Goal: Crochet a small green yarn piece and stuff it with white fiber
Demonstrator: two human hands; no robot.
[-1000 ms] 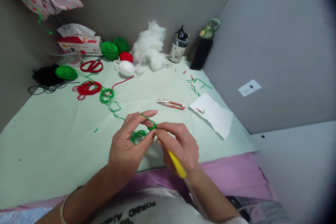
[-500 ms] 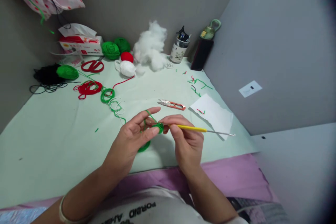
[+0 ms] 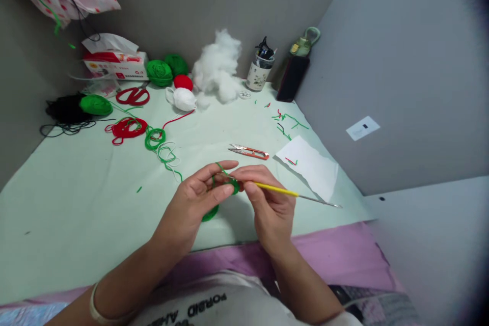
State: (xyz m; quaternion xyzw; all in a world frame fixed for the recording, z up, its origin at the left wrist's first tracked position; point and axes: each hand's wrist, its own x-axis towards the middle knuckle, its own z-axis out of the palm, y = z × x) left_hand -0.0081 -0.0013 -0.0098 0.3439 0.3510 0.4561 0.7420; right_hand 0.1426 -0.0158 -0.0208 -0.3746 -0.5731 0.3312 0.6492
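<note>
Between thumb and fingers, my left hand (image 3: 194, 196) pinches a small green crochet piece (image 3: 236, 187), with green yarn looped over its raised index finger. My right hand (image 3: 271, 204) grips a crochet hook (image 3: 277, 189) by its yellow handle. One metal end of the hook points down to the right; the other meets the green piece, its tip partly hidden by fingers. Below my left hand a loop of green yarn (image 3: 210, 214) lies on the table. Orange thread snips (image 3: 250, 152) rest just beyond my hands.
White stuffing (image 3: 218, 69), green yarn balls (image 3: 159, 73) and a tissue box (image 3: 114, 63) line the back wall. Red-handled scissors (image 3: 133, 96) and a red yarn coil (image 3: 128, 128) lie left. A torn paper (image 3: 307, 167) lies right, near a jar (image 3: 260, 72) and a bottle (image 3: 294, 74).
The hook's free end has dipped slightly as my right hand tilts it. My left index finger has come down a little and reaches further right. Both hands keep their hold.
</note>
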